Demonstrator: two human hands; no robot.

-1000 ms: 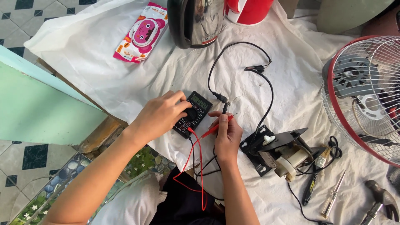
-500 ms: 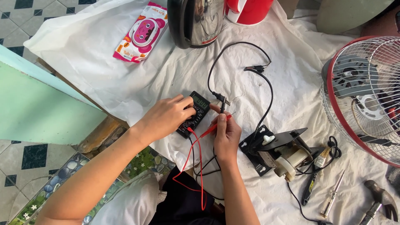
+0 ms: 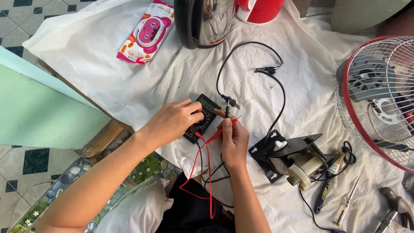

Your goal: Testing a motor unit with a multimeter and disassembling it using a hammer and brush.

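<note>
A black multimeter (image 3: 204,114) lies on the white cloth (image 3: 129,77). My left hand (image 3: 172,121) rests on it, fingers on its dial area. My right hand (image 3: 233,139) pinches the red and black test probes (image 3: 227,116), with their tips held against the end of a black power cord (image 3: 241,73). Red and black leads (image 3: 206,172) run from the meter down toward my lap.
A small fan motor on a black bracket (image 3: 290,157) sits right of my right hand. A red-rimmed fan grille (image 3: 379,95), a screwdriver (image 3: 345,203), a hammer (image 3: 394,209), a kettle (image 3: 202,21), a red container (image 3: 258,8) and a pink packet (image 3: 146,32) lie around.
My left hand has shifted slightly on the multimeter, uncovering more of its display. My right hand stays on the probes at the cord end.
</note>
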